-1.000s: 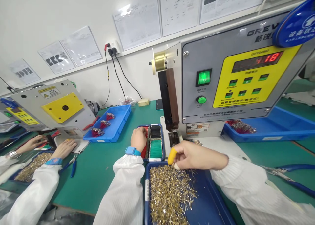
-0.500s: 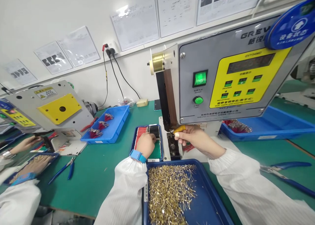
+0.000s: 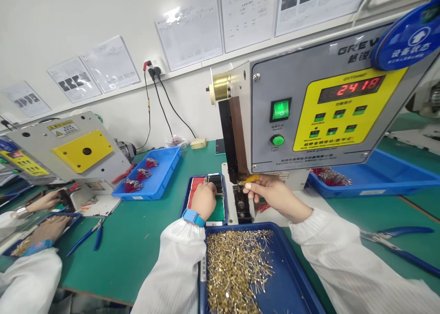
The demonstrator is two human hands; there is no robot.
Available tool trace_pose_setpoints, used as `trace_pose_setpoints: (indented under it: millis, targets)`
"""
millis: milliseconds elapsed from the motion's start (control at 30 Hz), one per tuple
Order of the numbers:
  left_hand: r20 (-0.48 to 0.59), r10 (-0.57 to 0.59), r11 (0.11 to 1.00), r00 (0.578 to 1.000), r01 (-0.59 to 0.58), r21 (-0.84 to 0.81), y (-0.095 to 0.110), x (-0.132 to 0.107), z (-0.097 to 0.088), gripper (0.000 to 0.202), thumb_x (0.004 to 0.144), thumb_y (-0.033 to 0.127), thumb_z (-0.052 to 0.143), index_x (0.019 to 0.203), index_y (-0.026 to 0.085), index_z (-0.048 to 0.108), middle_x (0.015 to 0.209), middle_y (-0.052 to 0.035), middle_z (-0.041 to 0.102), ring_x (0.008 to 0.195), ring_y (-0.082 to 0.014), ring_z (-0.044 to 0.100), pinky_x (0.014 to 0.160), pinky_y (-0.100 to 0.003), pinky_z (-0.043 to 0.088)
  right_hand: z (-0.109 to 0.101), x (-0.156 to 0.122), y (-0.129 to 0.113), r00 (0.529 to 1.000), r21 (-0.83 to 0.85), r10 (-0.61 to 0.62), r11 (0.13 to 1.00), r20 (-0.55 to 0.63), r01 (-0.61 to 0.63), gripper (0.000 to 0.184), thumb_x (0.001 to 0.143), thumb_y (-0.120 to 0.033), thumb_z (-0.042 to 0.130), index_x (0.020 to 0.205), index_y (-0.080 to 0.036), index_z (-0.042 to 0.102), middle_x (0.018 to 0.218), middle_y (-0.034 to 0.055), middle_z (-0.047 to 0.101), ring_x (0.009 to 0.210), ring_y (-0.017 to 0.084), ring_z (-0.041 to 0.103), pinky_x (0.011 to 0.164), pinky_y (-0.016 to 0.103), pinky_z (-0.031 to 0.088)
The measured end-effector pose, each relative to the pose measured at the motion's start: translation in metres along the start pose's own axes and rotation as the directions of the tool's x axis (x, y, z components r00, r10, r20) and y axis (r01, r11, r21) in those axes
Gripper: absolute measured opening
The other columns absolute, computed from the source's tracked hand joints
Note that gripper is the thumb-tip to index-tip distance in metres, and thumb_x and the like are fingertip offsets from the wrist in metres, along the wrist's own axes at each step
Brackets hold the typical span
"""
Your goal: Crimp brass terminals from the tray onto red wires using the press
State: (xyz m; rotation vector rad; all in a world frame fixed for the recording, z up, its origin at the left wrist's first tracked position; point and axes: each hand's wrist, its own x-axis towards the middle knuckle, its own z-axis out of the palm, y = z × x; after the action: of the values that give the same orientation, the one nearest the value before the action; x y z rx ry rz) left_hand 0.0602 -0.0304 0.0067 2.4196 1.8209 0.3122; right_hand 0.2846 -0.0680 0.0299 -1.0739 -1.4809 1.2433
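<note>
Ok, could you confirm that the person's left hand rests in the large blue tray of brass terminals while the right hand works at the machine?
No: the head view shows the left hand over the small blue tray of wire bundles, not the large tray; the right hand is at the machine.

Red digital display (image 3: 351, 86) back on: 2418

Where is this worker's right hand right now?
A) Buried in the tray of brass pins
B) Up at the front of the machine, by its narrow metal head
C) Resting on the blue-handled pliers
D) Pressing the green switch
B: the right hand, with a yellow fingertip cover on one finger, is raised at the narrow metal head of the machine.
</note>
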Motion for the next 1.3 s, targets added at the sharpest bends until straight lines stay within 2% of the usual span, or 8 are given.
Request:
trace_pose_setpoints:
  millis: [167,267,400,733,800,933,1100,1300]
  targets:
    - [-0.041,-0.031,0.999,0.999,0.031,0.009,-0.002,0.003,0.002,0.024,0.092,0.017,0.045,0.1,0.016,0.068,0.095,-0.0104,0.065,0.095,-0.0233,0.058,0.084,-0.033,0.042,0.005,-0.001,0.002,0.999,-0.004,0.008,1.0,-0.042,-0.008,0.026,0.079,-0.042,0.063,0.079,-0.016,0.057,0.066,0.0024,0.061,0.051,0.01,0.052,0.05,0.025,0.045]
    - [-0.098,-0.011,0.999,0.995,0.014,0.035,-0.002,0.006,0.004,0.026,0.092,0.019,0.045,0.09,0.018,0.071,0.093,-0.0101,0.064,0.091,-0.0236,0.057,0.082,-0.034,0.042,0.007,-0.002,0.003,0.998,0.007,0.026,1.0,-0.052,-0.025,0.023,0.08,-0.039,0.062,0.078,-0.017,0.055,0.065,0.0013,0.059,0.05,0.01,0.051,0.049,0.025,0.044]
    - [-0.138,0.015,0.999,0.99,-0.009,0.043,-0.004,0.009,0.009,0.022,0.086,0.012,0.05,0.076,0.018,0.069,0.084,-0.0086,0.063,0.088,-0.0232,0.056,0.081,-0.034,0.041,0.01,-0.001,0.008,0.995,0.005,0.037,0.999,-0.098,-0.036,0.02,0.081,-0.038,0.06,0.079,-0.018,0.054,0.069,0.002,0.061,0.05,0.01,0.05,0.045,0.024,0.042]
    - [-0.216,0.049,0.999,0.975,-0.047,0.013,-0.009,0.013,0.016,0.019,0.085,0.01,0.051,0.077,0.017,0.067,0.082,-0.0079,0.062,0.083,-0.0219,0.053,0.075,-0.033,0.04,0.012,0.0,0.014,0.994,-0.008,0.037,0.999,-0.103,-0.038,0.026,0.078,-0.044,0.059,0.08,-0.018,0.052,0.073,0.0035,0.061,0.048,0.009,0.047,0.04,0.023,0.037]
    - [-0.307,0.085,0.996,0.948,-0.092,-0.01,-0.01,0.012,0.015,0.017,0.087,0.011,0.053,0.079,0.018,0.067,0.082,-0.0072,0.061,0.083,-0.0219,0.052,0.075,-0.033,0.041,0.012,0.0,0.014,0.994,0.004,0.032,0.999,-0.106,-0.032,0.027,0.078,-0.044,0.06,0.081,-0.019,0.052,0.073,0.0036,0.06,0.048,0.009,0.047,0.041,0.023,0.038]
    - [-0.529,0.204,0.963,0.824,-0.267,-0.046,-0.005,0.005,0.007,0.016,0.09,0.013,0.052,0.082,0.018,0.065,0.084,-0.006,0.062,0.083,-0.0211,0.051,0.074,-0.033,0.043,0.013,-0.001,0.011,0.995,0.028,0.022,0.999,-0.098,-0.019,0.03,0.077,-0.046,0.061,0.081,-0.019,0.051,0.073,0.0035,0.06,0.05,0.009,0.047,0.045,0.024,0.04]
    - [-0.593,0.344,0.89,0.728,-0.455,-0.043,0.013,-0.007,-0.004,0.016,0.094,0.015,0.048,0.09,0.018,0.063,0.089,-0.0055,0.064,0.088,-0.0198,0.054,0.079,-0.034,0.044,0.011,-0.004,0.005,0.997,-0.002,0.022,1.0,-0.08,-0.022,0.033,0.078,-0.05,0.06,0.079,-0.019,0.053,0.066,0.001,0.057,0.051,0.01,0.048,0.05,0.027,0.044]
    - [-0.655,0.403,0.84,0.639,-0.543,-0.013,0.03,-0.016,-0.008,0.017,0.095,0.015,0.046,0.095,0.018,0.063,0.089,-0.0061,0.064,0.088,-0.0194,0.053,0.079,-0.034,0.045,0.012,-0.004,0.001,0.996,0.016,-0.003,1.0,-0.087,0.004,0.035,0.075,-0.052,0.06,0.079,-0.018,0.052,0.063,-0.001,0.054,0.051,0.01,0.047,0.051,0.028,0.045]
